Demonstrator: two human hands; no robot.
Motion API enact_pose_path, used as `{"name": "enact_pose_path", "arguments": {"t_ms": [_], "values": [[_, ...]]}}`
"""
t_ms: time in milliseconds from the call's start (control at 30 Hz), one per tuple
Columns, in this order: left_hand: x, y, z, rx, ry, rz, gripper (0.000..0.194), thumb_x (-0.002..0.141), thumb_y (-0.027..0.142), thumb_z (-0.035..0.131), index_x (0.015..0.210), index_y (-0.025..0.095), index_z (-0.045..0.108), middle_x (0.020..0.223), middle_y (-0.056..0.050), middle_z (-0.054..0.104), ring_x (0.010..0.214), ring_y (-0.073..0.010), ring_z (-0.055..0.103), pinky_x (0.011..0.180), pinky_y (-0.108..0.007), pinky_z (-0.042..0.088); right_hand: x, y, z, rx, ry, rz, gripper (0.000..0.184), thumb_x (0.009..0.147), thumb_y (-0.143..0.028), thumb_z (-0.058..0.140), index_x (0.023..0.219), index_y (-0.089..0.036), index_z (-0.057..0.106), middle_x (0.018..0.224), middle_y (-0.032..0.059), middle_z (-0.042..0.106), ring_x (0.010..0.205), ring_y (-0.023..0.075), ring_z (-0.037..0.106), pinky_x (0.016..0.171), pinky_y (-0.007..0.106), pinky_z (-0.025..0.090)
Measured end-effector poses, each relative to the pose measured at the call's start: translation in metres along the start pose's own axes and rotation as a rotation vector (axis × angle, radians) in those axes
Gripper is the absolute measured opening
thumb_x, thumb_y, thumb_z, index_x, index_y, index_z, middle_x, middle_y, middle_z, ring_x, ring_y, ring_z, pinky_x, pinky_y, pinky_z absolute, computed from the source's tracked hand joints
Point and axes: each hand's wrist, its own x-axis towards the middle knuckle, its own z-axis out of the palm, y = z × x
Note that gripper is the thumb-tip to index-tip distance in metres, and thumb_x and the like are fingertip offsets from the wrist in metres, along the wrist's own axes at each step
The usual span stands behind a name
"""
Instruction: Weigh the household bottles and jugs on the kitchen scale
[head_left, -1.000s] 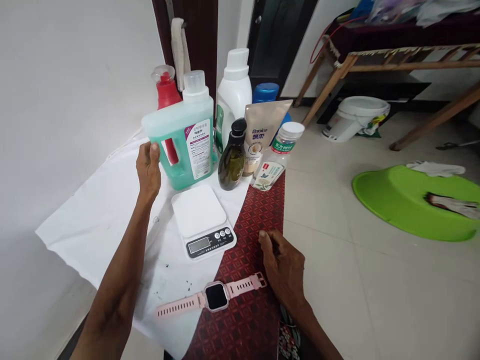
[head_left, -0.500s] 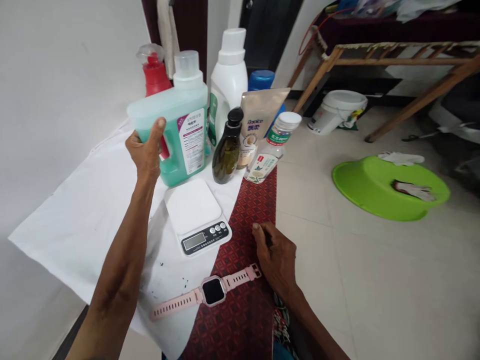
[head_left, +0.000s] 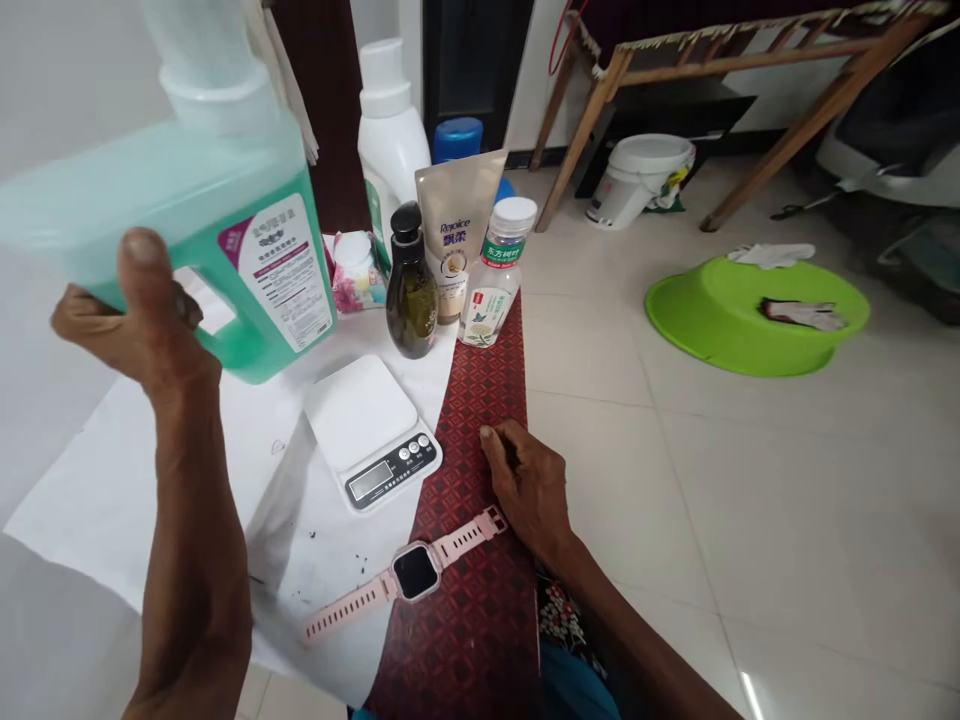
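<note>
My left hand [head_left: 154,320] is closed around the handle of a big jug of green liquid [head_left: 262,230], holding it tilted above the left of the table. The jug's label faces me, and its top is blurred. Loosely curled, my right hand [head_left: 529,485] rests at the table's right edge with nothing visible in it. Close to those fingers lies a pink smartwatch [head_left: 415,572], its strap stretched out flat. Between my hands sits a white digital scale [head_left: 367,425] with a bare platform.
Behind the scale stand a dark pump bottle [head_left: 411,300], a beige Rejoice tube [head_left: 454,240], a clear white-capped bottle [head_left: 491,285], a white jug [head_left: 394,140] and a pink-wrapped pack [head_left: 356,272]. A green basin [head_left: 757,325] and a white bucket [head_left: 637,180] are on the floor.
My left hand has lifted the green jug up, leftward and closer to me, uncovering the pink-wrapped pack. My view has shifted slightly; the right hand stays by the watch.
</note>
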Motion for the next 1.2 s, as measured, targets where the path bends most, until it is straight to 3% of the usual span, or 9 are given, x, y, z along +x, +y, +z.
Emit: {"name": "enact_pose_path", "arguments": {"t_ms": [133,267,467,700,833,933,1067,1200], "values": [[-0.006,0.036,-0.019,-0.078,-0.076,0.029,0.061,0.084,0.063,0.071,0.066,0.027,0.026,0.063,0.006,0.026,0.049,-0.006,0.034,0.043,-0.024,0.024,0.0,0.001,0.0,0.002,0.005,-0.027,0.042,0.108,-0.043,0.048,0.07,-0.025,0.045,0.06,-0.0047,0.046,0.055,0.0135,0.043,0.059,0.031,0.032],[-0.027,0.062,-0.036,-0.047,-0.12,-0.125,0.068,0.074,0.074,0.078,0.064,0.025,0.031,0.062,0.007,0.023,0.046,-0.0062,0.028,0.038,-0.025,0.022,0.001,0.002,0.001,0.006,0.014,-0.038,0.042,0.107,-0.043,0.048,0.069,-0.026,0.041,0.058,-0.0048,0.043,0.053,0.0139,0.039,0.059,0.031,0.03],[-0.062,0.067,-0.038,-0.118,-0.106,-0.307,0.069,0.061,0.07,0.087,0.061,0.023,0.037,0.058,0.008,0.027,0.047,-0.0065,0.03,0.04,-0.024,0.023,0.002,0.002,0.002,0.013,0.012,-0.037,0.042,0.105,-0.043,0.047,0.068,-0.027,0.037,0.057,-0.0049,0.039,0.053,0.0149,0.037,0.059,0.032,0.028],[-0.068,0.072,-0.029,-0.119,-0.124,-0.374,0.066,0.059,0.065,0.09,0.063,0.024,0.039,0.059,0.007,0.03,0.048,-0.0068,0.032,0.041,-0.025,0.024,0.002,0.002,0.003,0.031,0.023,-0.066,0.041,0.105,-0.043,0.045,0.069,-0.028,0.036,0.059,-0.0045,0.039,0.054,0.0157,0.039,0.061,0.032,0.029],[-0.069,0.069,-0.029,-0.08,-0.173,-0.32,0.061,0.067,0.068,0.086,0.065,0.024,0.042,0.056,0.007,0.033,0.048,-0.0094,0.034,0.043,-0.027,0.028,0.002,0.002,0.003,0.026,0.022,-0.077,0.04,0.105,-0.042,0.045,0.069,-0.028,0.036,0.059,-0.0043,0.04,0.054,0.016,0.04,0.06,0.032,0.029],[-0.069,0.063,-0.036,-0.028,-0.292,-0.208,0.056,0.081,0.07,0.076,0.065,0.023,0.049,0.053,0.003,0.046,0.048,-0.0136,0.045,0.049,-0.031,0.037,0.002,0.002,0.005,0.019,0.023,-0.084,0.039,0.104,-0.042,0.045,0.069,-0.028,0.036,0.059,-0.0041,0.04,0.054,0.0161,0.04,0.06,0.032,0.029],[-0.066,0.058,-0.054,0.091,-0.405,-0.125,0.055,0.087,0.074,0.07,0.077,0.02,0.062,0.066,-0.003,0.064,0.063,-0.0198,0.063,0.064,-0.036,0.051,0.003,0.003,0.004,-0.005,0.021,-0.082,0.039,0.103,-0.042,0.045,0.069,-0.028,0.037,0.058,-0.0039,0.041,0.054,0.0161,0.039,0.06,0.032,0.029],[-0.061,0.064,-0.07,0.16,-0.413,-0.069,0.058,0.087,0.079,0.066,0.094,0.022,0.06,0.081,-0.002,0.063,0.079,-0.0218,0.067,0.079,-0.041,0.056,0.007,-0.001,-0.001,-0.017,-0.06,-0.053,0.041,0.103,-0.043,0.046,0.066,-0.027,0.035,0.055,-0.0043,0.04,0.053,0.0157,0.039,0.059,0.032,0.029]]}}
